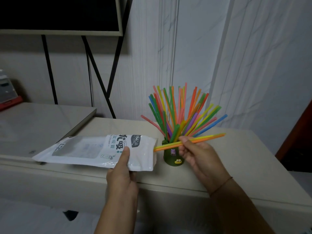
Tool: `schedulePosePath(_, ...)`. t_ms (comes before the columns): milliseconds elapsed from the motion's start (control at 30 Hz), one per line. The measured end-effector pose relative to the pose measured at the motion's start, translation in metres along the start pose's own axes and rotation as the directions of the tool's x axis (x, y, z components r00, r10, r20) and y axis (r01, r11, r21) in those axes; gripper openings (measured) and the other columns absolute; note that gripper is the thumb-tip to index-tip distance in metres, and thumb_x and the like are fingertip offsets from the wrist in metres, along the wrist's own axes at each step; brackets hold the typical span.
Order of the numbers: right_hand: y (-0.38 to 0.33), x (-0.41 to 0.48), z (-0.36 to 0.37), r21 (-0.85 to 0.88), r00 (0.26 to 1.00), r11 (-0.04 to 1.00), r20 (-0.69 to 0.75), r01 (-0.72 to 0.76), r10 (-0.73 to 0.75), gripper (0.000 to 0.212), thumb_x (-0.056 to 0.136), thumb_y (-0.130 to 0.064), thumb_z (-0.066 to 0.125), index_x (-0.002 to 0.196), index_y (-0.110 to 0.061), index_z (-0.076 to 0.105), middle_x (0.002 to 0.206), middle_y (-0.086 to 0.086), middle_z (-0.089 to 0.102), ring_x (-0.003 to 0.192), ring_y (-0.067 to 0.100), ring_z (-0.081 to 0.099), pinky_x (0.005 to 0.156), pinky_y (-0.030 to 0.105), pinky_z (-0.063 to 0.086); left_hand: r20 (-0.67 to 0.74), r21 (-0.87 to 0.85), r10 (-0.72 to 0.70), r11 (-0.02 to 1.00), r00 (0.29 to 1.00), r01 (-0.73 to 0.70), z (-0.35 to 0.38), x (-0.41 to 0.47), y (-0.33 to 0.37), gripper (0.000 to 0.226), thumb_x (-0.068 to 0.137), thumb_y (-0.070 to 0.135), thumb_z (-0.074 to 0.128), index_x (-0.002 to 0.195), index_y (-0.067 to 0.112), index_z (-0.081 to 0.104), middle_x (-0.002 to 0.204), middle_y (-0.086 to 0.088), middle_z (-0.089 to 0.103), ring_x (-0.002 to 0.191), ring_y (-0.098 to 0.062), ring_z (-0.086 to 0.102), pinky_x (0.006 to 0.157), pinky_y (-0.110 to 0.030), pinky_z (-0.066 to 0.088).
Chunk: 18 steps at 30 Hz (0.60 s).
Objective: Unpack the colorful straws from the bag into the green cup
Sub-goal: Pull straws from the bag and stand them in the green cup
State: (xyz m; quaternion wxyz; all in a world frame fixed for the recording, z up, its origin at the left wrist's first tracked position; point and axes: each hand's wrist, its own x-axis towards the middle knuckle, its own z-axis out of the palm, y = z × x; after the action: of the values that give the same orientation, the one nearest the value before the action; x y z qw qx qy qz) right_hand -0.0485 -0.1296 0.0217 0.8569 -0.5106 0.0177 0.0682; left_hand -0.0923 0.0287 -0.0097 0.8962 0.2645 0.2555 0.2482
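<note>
Left hand point(121, 169) grips the white bag point(94, 149) near its open end, thumb on top. The bag is held flat over the counter's point(236, 157) front edge. Right hand point(197, 156) pinches a yellow-and-orange straw pair point(202, 139), roughly level, near ends at the bag's mouth. Just behind stands the green cup point(170, 159), upright on the counter, with a fan of straws point(179, 112) in it.
</note>
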Motion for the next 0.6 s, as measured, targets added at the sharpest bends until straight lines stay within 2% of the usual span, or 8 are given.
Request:
schedulePosePath(167, -0.024, 0.005, -0.025, -0.045, 0.978, 0.986, -0.127, 0.161, -0.166, 0.01, 0.09, -0.005, 0.054, 0.088, 0.0, 0.063, 0.052, 0.003, 0.062, 0.048, 0.004, 0.061, 0.05, 0.015, 0.052, -0.011, -0.025, -0.012, 1.0, 1.0, 0.012, -0.003, 0.004, 0.005, 0.021, 0.086, 0.007, 0.066, 0.102, 0.02, 0.063, 0.101, 0.002, 0.071, 0.079, -0.008, 0.071, 0.067, -0.029, 0.059)
schedulePosePath(367, -0.037, 0.007, -0.04, -0.178, 0.92, 0.937, -0.204, 0.302, -0.335, 0.014, 0.09, -0.008, 0.057, 0.098, 0.003, 0.062, 0.07, 0.011, 0.059, 0.05, 0.005, 0.062, 0.052, 0.013, 0.053, -0.027, -0.051, -0.063, 0.997, 0.998, 0.062, 0.003, 0.001, 0.003, 0.015, 0.096, 0.014, 0.054, 0.11, 0.017, 0.055, 0.094, -0.001, 0.068, 0.079, -0.011, 0.068, 0.065, -0.031, 0.058)
schedulePosePath(600, -0.05, 0.01, -0.055, -0.237, 0.856, 0.889, -0.261, 0.392, -0.447, 0.015, 0.089, -0.009, 0.058, 0.098, 0.002, 0.062, 0.047, -0.004, 0.063, 0.046, 0.004, 0.061, 0.053, 0.011, 0.052, -0.047, -0.055, -0.05, 0.997, 0.998, 0.047, 0.006, -0.003, 0.005, 0.005, 0.099, 0.021, 0.05, 0.101, 0.02, 0.055, 0.09, 0.001, 0.068, 0.074, -0.01, 0.069, 0.067, -0.037, 0.058)
